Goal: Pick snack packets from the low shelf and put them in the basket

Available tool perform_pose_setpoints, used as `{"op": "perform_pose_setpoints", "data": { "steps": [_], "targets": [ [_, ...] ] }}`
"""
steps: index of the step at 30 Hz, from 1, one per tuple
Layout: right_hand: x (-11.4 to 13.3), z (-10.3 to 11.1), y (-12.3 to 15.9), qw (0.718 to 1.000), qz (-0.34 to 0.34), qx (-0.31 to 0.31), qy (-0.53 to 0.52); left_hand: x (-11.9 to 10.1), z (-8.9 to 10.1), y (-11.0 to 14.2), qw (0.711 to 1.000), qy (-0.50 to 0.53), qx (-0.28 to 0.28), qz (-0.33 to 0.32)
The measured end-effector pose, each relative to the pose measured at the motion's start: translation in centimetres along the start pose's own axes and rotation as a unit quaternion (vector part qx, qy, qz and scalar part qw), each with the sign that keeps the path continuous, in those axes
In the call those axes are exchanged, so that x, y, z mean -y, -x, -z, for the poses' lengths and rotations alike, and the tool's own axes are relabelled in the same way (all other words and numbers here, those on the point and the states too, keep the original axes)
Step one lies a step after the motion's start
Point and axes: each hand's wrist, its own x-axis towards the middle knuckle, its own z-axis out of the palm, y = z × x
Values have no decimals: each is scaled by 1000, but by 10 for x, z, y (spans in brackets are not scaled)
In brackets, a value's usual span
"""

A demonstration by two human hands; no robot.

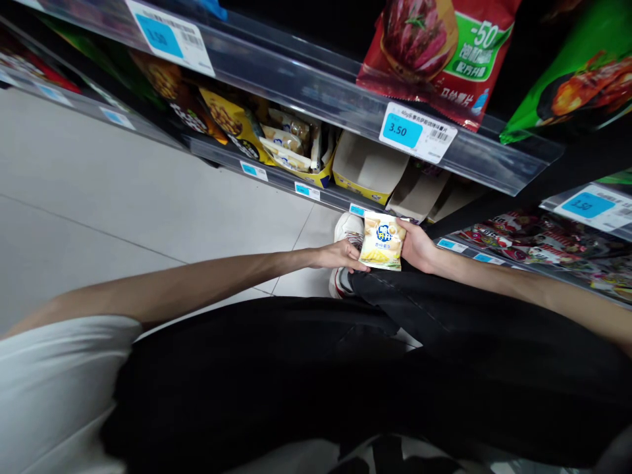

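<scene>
A small yellow and white snack packet (382, 242) is held between both hands low in front of the bottom shelf. My left hand (340, 255) grips its left edge with closed fingers. My right hand (417, 247) wraps its right side from behind. Both arms reach forward over my dark trousers (395, 342) and a white sneaker (347, 228).
Shelf rails carry blue 3.50 price tags (417, 133). The bottom shelf holds open yellow display cartons (366, 172), one with several packets (291, 146). Red (434, 46) and green (577, 72) snack bags hang above. Pale floor tiles (123, 197) spread to the left.
</scene>
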Motion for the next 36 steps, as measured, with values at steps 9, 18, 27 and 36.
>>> {"op": "perform_pose_setpoints", "data": {
  "steps": [9,18,27,36],
  "targets": [
    [0,0,0,1000,2,-1,-2,0,0,0,1000,-3,-4,-5],
    [-1,2,-3,1000,1,11,-2,1,1,0,1000,-3,-3,2],
    [-3,6,-6,1000,8,16,4,3,1,-1,1000,-8,1,-6],
    [-3,6,-6,1000,11,16,5,3,1,-1,1000,-7,-3,1]
  ]
}}
